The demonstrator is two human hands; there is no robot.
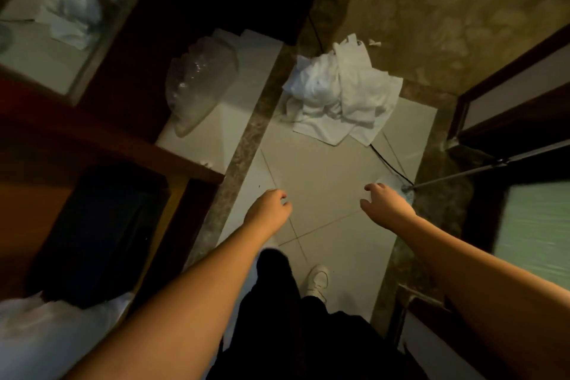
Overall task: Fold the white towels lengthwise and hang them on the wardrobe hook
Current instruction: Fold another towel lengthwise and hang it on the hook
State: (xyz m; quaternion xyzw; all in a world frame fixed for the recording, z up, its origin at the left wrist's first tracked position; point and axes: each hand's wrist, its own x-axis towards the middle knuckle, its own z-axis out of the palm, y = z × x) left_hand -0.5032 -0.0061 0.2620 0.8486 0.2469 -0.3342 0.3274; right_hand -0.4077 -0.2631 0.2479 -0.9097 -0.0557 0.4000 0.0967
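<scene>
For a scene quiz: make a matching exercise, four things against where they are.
Things:
1. white towels
2. clear plastic bag
3. white shoe
4. black cable

Places:
A. wardrobe's pale bottom shelf
B. on the tiles, running out from under the towels
C. heaped on the floor ahead of both hands
D. near the bottom of the view, below the hands

Pairs: 1-C, 2-A, 3-D, 4-B

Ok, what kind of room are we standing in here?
Probably a hotel room entryway beside an open wardrobe: wooden wardrobe shelves on the left, a pile of white towels on the tiled floor, patterned carpet beyond.
</scene>
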